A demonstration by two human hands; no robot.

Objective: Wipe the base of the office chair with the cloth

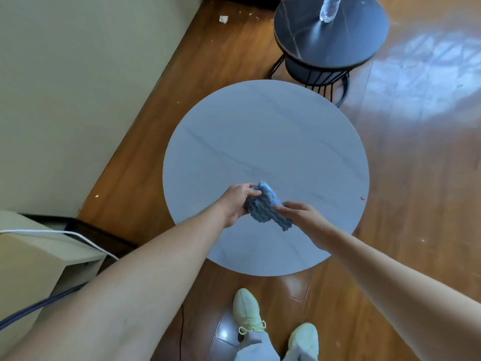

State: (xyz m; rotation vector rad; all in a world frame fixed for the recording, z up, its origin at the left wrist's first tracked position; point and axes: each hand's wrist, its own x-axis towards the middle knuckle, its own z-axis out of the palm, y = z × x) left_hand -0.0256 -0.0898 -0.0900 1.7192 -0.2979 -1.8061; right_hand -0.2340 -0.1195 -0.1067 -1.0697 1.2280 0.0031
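Both hands over pale round marble-look tabletop (260, 131), six o'clock edge. Left hand (238, 201) clutches crumpled blue-and-yellow zigzag cloth (265, 205); right hand (299, 213) pinches its lower corner.

I stand at the near edge of the large round table (265, 142), my shoes (247, 312) on the floor (416, 204) just before it. Over its near part my left hand (238, 201) and right hand (299, 212) hold the cloth (265, 204) between them. Behind the table, to the right, stands a smaller round table (330, 35) with a bottle (329, 7) on it. The wall (78, 87) runs along my left, a cabinet (39, 256) near me against it.
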